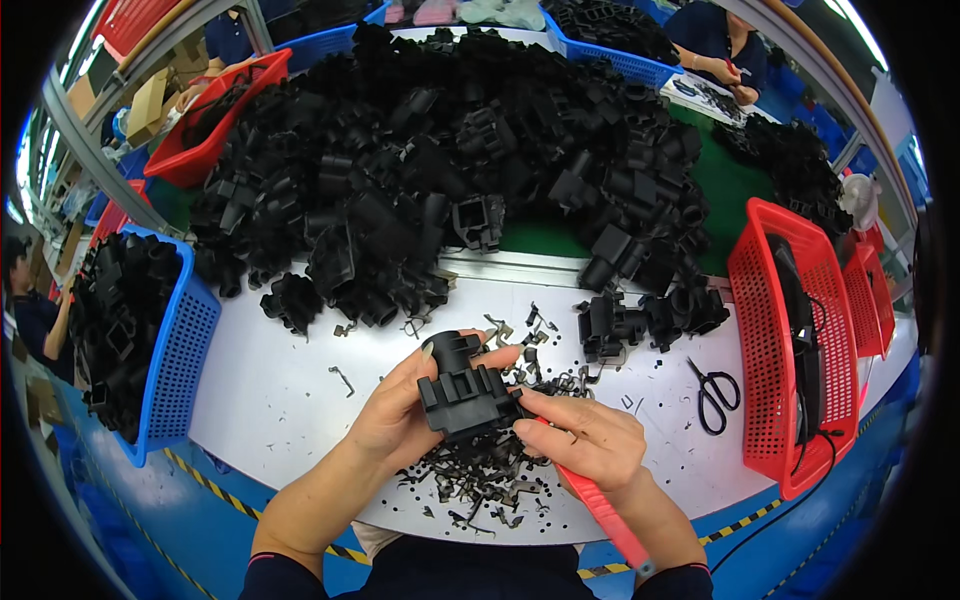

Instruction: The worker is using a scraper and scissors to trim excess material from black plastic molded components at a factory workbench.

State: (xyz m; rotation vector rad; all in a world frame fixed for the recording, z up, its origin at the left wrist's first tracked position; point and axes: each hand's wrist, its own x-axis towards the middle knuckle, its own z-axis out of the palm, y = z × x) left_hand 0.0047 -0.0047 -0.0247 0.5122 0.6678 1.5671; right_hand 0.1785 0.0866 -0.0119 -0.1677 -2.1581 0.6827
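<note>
My left hand [392,415] is closed around a black moulded plastic part [468,402], which has a round tube end and a ribbed, boxy body. My right hand [590,435] grips a slim red utility knife [608,520], its handle slanting down towards my right forearm. The blade end is hidden by my fingers, which are up against the part's right side. Beneath both hands, small black plastic scraps [480,480] lie heaped on the white tabletop [270,400]. A few more black parts [610,325] sit just beyond my right hand.
A big pile of black parts [390,190] covers the far side. A blue basket [180,345] of parts stands left, a red basket [745,400] with a cable right. Black-handled scissors [715,395] lie near it. Co-workers sit beyond, one hand [715,70] visible at far right.
</note>
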